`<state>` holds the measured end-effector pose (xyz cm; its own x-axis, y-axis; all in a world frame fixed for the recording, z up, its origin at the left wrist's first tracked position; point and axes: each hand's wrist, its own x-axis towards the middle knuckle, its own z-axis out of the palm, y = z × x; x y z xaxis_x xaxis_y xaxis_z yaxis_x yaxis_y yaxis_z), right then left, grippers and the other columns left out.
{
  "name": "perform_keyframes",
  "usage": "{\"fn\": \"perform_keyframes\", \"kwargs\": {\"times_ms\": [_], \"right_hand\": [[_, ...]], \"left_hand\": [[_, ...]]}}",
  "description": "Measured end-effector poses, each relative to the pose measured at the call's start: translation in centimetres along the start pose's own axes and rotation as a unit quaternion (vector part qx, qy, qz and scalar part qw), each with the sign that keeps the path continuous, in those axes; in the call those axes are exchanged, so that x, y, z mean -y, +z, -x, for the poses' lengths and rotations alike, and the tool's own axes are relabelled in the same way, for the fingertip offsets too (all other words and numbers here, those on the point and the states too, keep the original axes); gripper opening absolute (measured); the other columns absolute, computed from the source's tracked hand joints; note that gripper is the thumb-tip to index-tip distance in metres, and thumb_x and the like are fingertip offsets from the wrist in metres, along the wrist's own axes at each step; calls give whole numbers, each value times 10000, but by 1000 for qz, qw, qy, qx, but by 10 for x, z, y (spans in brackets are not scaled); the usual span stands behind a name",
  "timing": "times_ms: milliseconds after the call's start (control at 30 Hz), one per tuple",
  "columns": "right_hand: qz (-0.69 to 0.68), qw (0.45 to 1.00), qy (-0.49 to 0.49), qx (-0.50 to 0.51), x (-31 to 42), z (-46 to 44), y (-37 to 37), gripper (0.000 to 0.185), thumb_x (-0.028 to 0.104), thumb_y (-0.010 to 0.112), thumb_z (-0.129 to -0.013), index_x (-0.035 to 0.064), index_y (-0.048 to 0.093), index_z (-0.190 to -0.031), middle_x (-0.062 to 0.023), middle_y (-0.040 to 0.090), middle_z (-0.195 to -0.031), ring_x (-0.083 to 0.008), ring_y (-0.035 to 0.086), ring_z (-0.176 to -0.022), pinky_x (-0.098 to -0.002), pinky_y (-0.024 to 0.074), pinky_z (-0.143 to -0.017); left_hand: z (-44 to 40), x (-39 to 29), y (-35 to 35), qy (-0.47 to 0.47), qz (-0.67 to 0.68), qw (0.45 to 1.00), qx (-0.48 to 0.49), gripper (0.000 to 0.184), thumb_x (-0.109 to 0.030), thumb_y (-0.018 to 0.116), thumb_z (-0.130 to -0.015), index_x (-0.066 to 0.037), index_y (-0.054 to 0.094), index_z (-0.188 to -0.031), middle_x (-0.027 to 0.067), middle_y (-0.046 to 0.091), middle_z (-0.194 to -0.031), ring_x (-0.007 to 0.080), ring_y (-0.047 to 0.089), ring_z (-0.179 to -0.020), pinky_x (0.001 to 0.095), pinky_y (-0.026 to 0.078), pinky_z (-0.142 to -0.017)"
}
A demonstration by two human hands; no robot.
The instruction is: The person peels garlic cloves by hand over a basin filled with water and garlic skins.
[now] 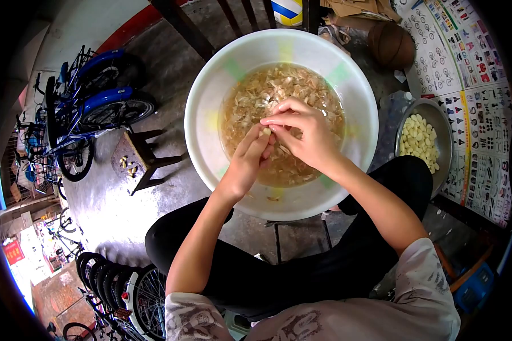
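A large white plastic basin (205, 102) stands between my knees, holding cloudy brownish water with many loose garlic skins (281, 82) floating in it. Over its middle, my left hand (246, 161) pinches a pale garlic clove (265, 132) between thumb and fingers. The fingertips of my right hand (304, 133) close on the same clove from the other side, and the two hands meet there. Part of the clove is hidden by my fingers. To the right, a metal bowl (448, 145) contains many peeled garlic cloves (418, 139).
A small wooden stool (145, 153) with several small pieces on it stands left of the basin. Bicycles (105, 96) line the left side. A dark wooden chair (182, 25), a ball (391, 45) and a sheet printed with bicycle parts (455, 85) lie beyond and right.
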<state>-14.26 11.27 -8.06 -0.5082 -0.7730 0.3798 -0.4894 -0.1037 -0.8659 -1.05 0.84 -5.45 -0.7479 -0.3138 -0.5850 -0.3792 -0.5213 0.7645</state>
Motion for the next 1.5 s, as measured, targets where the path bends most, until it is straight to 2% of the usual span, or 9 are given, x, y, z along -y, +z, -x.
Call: {"fn": "perform_keyframes", "kwargs": {"times_ms": [267,633,733,800,867,1000,1167,1333,1500], "right_hand": [[-51,997,-54,21,8,-4,-12,243,-41,730,-785,60,753,-1004,-73,593,-942,-204,650,-806,-316,546,-728],[-54,990,-49,120,13,-4,-24,193,14,729,-814,9,716,-1007,-69,667,-897,-213,681,-792,-296,547,-694],[-83,990,16,114,15,1,-21,185,36,729,-832,4,702,-1012,-77,692,-910,-185,687,-820,-295,552,-712],[-193,954,197,121,22,4,-19,214,47,725,-850,-13,678,-1050,-91,706,-964,-155,691,-872,-293,556,-745],[-222,941,232,111,18,5,-13,210,45,701,-877,-32,667,-1069,-104,703,-988,-154,690,-905,-290,564,-773],[-415,833,366,15,14,-1,-15,198,46,641,-936,-81,649,-1088,-137,684,-1042,-196,696,-959,-286,584,-849],[-449,802,395,-8,20,1,-18,200,50,629,-949,-83,648,-1096,-145,677,-1068,-207,703,-942,-289,589,-880],[-412,789,456,-10,24,0,-23,209,61,634,-950,-74,655,-1109,-135,689,-1045,-195,707,-909,-265,591,-854],[-421,825,378,22,22,6,-20,208,52,655,-938,-30,668,-1128,-115,696,-1046,-142,693,-904,-237,570,-736]], "left_hand": [[3,-5,-3,274,-285,918,-3,214,-39,583,-966,28,588,-1169,53,658,-988,65,572,-876,241,474,-753],[12,-16,-9,257,-370,892,-13,220,-22,731,-844,30,656,-1045,59,694,-863,100,616,-731,265,499,-667],[17,-23,-6,282,-427,859,-26,234,-20,745,-817,27,659,-1029,82,677,-835,141,627,-713,291,494,-652],[17,-24,-3,302,-465,831,-35,252,-22,751,-805,25,658,-1034,96,665,-829,168,634,-720,305,493,-655],[16,-21,1,377,-552,742,-54,282,-35,769,-779,28,659,-1030,124,645,-852,209,631,-747,323,486,-670],[13,-21,2,353,-520,774,-70,215,-16,707,-848,26,653,-1052,136,652,-905,214,613,-760,324,483,-687],[15,-16,-4,296,-359,877,-125,190,8,549,-930,-11,627,-1102,126,592,-865,252,609,-744,365,494,-656],[20,-23,6,346,-401,843,-98,243,-5,650,-882,-24,633,-1124,85,540,-834,206,545,-676,331,472,-619],[20,-20,10,355,-426,826,-102,330,23,722,-816,-36,647,-1132,67,514,-803,169,517,-656,295,452,-573]]}}
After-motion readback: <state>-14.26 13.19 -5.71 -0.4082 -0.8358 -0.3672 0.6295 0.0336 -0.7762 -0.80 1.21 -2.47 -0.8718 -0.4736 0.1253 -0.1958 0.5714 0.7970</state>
